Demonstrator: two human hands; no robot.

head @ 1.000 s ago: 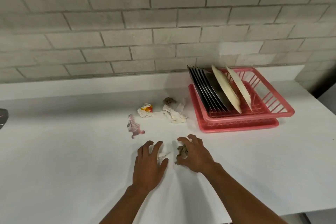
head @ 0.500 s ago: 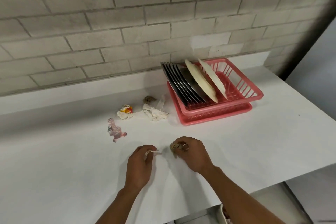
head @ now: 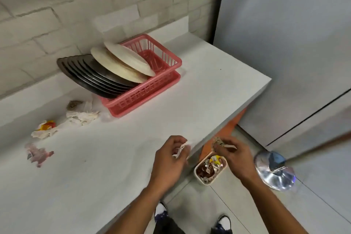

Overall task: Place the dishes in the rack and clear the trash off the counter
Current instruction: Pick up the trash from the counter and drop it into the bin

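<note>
My left hand (head: 169,159) pinches a small white scrap of paper (head: 180,151) near the counter's front edge. Past that edge, my right hand (head: 232,156) grips a brown crumpled scrap (head: 218,141) above a small beige bin (head: 207,181) on the floor, which holds wrappers. A pink dish rack (head: 152,89) at the back of the white counter (head: 209,85) carries several dark plates (head: 91,74) and two cream plates (head: 121,62). Left of the rack lie a white tissue (head: 81,117), a brown scrap (head: 73,104), a yellow-and-red wrapper (head: 44,128) and a pink wrapper (head: 38,154).
A shiny metal lid (head: 271,169) lies on the floor to the right of the bin. A grey wall panel (head: 284,43) stands beyond the counter's right end. My shoes (head: 161,213) are below the counter edge, on the tiled floor.
Both hands lifted scraps off the counter and moved right. The right hand now hangs past the counter edge over the bin. The view swung right and down.
</note>
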